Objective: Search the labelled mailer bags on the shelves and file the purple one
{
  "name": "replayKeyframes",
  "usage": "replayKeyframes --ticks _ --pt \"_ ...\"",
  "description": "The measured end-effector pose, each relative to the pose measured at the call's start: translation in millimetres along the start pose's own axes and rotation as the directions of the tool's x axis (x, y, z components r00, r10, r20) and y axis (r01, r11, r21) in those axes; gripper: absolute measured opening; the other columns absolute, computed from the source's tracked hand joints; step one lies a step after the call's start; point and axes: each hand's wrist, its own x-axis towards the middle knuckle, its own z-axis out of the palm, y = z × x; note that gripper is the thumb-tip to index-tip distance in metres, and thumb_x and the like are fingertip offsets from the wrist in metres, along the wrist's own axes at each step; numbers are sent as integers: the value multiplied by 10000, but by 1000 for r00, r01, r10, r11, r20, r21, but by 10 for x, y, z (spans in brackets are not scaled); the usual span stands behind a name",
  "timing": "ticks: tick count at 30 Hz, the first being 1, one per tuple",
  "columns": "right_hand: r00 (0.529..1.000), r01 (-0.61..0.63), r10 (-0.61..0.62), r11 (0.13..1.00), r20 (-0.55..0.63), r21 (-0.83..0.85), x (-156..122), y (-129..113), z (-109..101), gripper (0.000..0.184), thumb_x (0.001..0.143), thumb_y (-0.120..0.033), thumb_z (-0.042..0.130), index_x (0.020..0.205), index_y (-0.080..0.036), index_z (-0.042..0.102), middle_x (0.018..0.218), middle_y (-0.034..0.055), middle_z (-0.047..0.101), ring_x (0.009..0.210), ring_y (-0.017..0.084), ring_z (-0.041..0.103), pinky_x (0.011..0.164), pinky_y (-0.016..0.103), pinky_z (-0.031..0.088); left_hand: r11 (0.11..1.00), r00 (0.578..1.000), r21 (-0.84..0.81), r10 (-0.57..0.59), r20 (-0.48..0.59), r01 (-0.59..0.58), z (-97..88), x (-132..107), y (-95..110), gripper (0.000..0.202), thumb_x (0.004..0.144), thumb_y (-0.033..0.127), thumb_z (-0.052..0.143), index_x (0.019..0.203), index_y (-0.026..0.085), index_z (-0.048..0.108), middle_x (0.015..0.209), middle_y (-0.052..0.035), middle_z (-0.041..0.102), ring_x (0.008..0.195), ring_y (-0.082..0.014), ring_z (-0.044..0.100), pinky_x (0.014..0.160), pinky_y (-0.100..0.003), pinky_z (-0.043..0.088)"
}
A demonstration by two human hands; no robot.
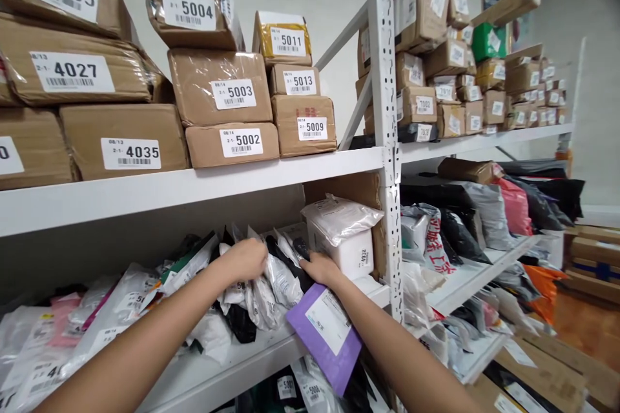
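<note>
The mailers [271,284], grey, white and black poly bags with printed labels, stand packed upright on the middle shelf [227,368]. The left hand [245,259] has its fingers closed on the bag tops. The right hand [320,266] presses in just beside it; its fingertips are buried among the bags, so their state cannot be told. A purple mailer [324,335] overhangs the shelf edge under the right forearm. A white box [351,251] stands just right. Cartons [220,87] fill the shelf above. Most label print is illegible.
</note>
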Motion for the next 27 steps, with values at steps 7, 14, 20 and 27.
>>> replayKeyframes --ticks 7,14,20,27 --pt "999 32 -34 992 10 122 17 97 16 497 898 -399 342 1214 -91 570 1247 218 590 1174 324 551 964 398 423 993 993 4 -119 -10 119 263 -292 447 909 481 530 811 1174 -10 579 1164 -231 569 1093 -381 546 1026 -478 413" --pt "994 104 -107 974 4 201 -8 187 28 465 880 -386 340 1163 -117 593 1254 188 591 1183 317 533 987 395 400 966 965 -23 -259 -51 258 356 -196 177 365 635 53 595 996 88 637 1052 -143 621 987 -288 627 828 -356 515" --pt "982 189 -189 957 -22 218 -84 257 78 447 879 -389 376 1168 -118 583 1212 168 622 1139 298 567 980 380 415 977 977 14 -210 -43 211 362 -303 282 549 619 352 730 1069 46 652 1100 -206 611 1117 -369 543 1068 -532 336" --pt "962 273 -263 937 -76 217 -96 343 178 492 878 -447 430 1226 -120 552 1192 167 637 1107 323 591 960 402 435 970 971 -172 -197 -138 173 559 -322 221 264 683 130 604 930 163 694 994 -85 642 1050 -244 568 1080 -393 344"
